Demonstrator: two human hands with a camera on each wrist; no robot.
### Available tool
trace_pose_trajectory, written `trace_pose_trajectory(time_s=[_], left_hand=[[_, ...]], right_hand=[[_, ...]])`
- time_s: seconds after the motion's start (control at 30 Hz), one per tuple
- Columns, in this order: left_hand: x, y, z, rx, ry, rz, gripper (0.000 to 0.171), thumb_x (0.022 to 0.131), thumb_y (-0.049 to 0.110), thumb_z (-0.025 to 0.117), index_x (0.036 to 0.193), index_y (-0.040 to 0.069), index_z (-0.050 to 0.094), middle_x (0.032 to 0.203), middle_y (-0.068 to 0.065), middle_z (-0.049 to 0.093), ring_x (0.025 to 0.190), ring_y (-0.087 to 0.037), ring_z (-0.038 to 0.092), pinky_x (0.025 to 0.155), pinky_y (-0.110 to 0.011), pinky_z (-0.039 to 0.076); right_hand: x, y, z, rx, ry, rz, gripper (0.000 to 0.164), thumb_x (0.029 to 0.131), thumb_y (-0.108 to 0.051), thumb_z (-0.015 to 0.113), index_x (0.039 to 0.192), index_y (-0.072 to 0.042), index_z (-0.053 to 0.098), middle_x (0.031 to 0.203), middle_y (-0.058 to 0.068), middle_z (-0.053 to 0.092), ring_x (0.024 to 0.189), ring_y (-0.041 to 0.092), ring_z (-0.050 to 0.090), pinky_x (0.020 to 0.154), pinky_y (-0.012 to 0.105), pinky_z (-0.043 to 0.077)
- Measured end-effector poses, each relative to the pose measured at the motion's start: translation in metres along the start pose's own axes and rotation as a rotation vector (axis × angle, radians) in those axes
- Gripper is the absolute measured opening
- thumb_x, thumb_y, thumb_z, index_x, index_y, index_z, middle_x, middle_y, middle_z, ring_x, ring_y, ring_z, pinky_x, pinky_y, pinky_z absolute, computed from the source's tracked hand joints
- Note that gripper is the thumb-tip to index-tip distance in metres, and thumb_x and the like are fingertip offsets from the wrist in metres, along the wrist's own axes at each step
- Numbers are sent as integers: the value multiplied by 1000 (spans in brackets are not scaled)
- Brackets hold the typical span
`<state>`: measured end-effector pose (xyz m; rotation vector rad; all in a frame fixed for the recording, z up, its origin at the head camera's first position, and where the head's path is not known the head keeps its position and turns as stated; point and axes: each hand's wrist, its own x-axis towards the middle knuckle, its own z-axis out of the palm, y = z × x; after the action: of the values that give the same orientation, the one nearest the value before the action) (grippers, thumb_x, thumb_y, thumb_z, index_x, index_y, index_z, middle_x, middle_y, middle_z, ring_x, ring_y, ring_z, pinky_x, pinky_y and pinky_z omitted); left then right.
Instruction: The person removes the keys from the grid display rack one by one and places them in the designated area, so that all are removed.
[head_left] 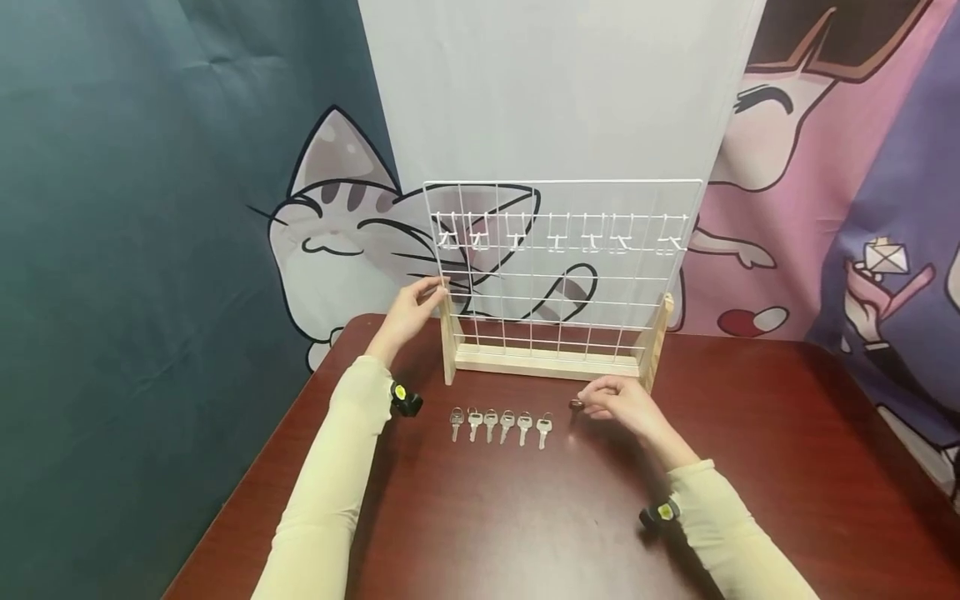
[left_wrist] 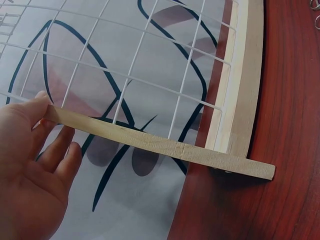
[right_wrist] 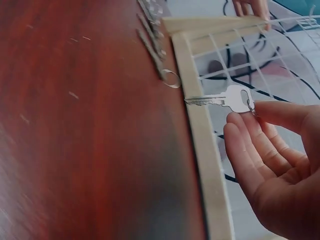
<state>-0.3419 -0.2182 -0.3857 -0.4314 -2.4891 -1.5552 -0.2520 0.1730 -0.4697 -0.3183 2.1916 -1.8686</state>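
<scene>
My right hand (head_left: 618, 402) pinches a silver key (right_wrist: 227, 98) by its small ring, thumb against fingers. In the right wrist view the key's toothed blade points left, away from the fingertips. At the rack's left side, my left hand (head_left: 412, 310) holds the top of the wooden upright (left_wrist: 150, 142) between thumb and fingers. That upright belongs to a white wire grid rack (head_left: 555, 275) on a wooden base (head_left: 547, 360). Several white hooks (head_left: 556, 242) hang in a line across the upper grid. Several more keys (head_left: 507, 425), each with a ring, lie in a row before the rack.
The rack stands toward the back of a dark red wooden table (head_left: 510, 517). Its right wooden upright (head_left: 657, 342) is just behind my right hand. Behind the table hangs a cartoon-printed cloth (head_left: 322, 225).
</scene>
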Motion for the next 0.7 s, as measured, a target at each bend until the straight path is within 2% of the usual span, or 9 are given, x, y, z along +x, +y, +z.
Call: trace_pose_trajectory(time_s=[0.13,0.33,0.43,0.57,0.7], left_hand=[[0,10,-1,-16,-11,-4,42,105,18,57,141,-3,54,141,-24,56,130,-37,54,112,-48,39],[-14,37,-5,11,-32,-9,41,105,9,55,140,-11,51,140,-27,55,129,-39,55,111,-47,41],[-17,41,-6,16,-28,-6,40,105,9,55,139,-11,52,139,-27,56,129,-40,55,110,-47,42],[-16,40,-6,24,-27,-1,40,104,9,55,139,-11,52,139,-27,56,128,-40,55,110,-49,42],[-5,19,-3,15,-24,2,42,105,14,57,140,-8,53,140,-24,57,129,-38,55,110,-49,41]], right_hand=[[3,8,11,1,8,73,20,95,-2,64,104,16,66,91,17,74,77,23,72,76,38,61],[5,13,23,-31,27,163,18,93,-2,65,100,14,68,86,17,74,67,15,69,64,30,61],[7,16,29,-74,56,181,15,92,-1,66,97,13,70,84,16,74,65,15,69,62,30,61],[9,19,33,-168,105,179,11,90,-1,68,90,9,72,77,13,73,62,15,69,60,30,61],[9,20,34,-239,121,181,8,88,0,70,86,7,73,72,12,72,56,13,67,56,29,60]])
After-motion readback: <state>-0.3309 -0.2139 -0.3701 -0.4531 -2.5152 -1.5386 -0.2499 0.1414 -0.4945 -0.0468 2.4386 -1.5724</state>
